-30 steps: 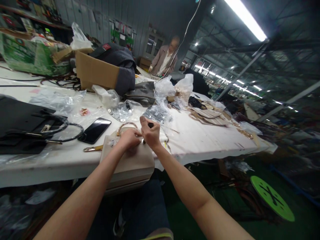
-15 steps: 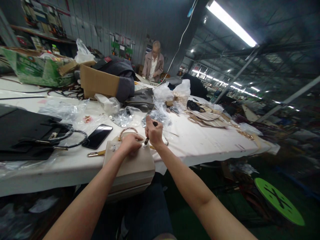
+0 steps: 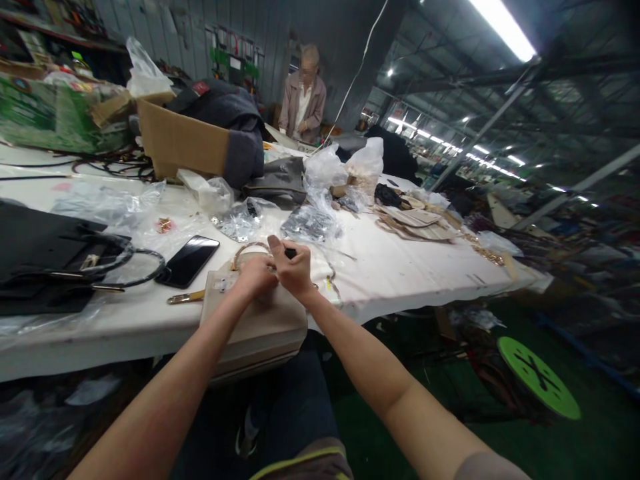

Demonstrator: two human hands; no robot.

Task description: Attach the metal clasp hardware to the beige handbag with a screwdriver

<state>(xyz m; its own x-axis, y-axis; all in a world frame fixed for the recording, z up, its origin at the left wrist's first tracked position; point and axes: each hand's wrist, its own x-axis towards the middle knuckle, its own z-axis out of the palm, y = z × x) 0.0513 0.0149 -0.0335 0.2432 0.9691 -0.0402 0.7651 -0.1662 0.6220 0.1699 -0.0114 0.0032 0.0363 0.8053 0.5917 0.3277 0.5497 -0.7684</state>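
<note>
A long white table (image 3: 400,280) fills the middle. A black bag (image 3: 45,257) lies on its left part, with a black phone (image 3: 187,261) beside it. At the near edge, on the person's lap, stands a small beige handbag (image 3: 255,327). The left hand (image 3: 255,277) presses down on the handbag's top, fingers curled. Touching it, the right hand (image 3: 293,267) is closed around a small black-handled tool (image 3: 290,253).

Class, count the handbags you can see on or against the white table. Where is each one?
2. A beige handbag leans at the table's near edge under both hands. A black handbag lies flat at the left, beside the phone. More may be hidden under the clutter.
</note>
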